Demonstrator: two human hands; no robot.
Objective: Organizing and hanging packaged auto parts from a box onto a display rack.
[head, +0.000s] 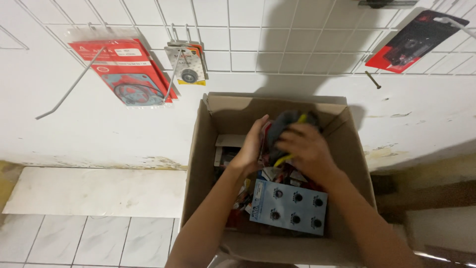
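Both my hands reach into an open cardboard box that stands against a white wall. My left hand presses its fingers against the left side of a dark packaged item with a yellow edge. My right hand grips the same item from the right, its fingers curled over it. The item is blurred and held above the box's contents. Under my hands lie several packets and a light blue card carrying rows of small dark round parts.
A white wire grid covers the wall with long metal hooks. Red packets with gaskets hang at the left, a small bearing packet beside them, and a red and black packet at the upper right. White tiled floor lies left of the box.
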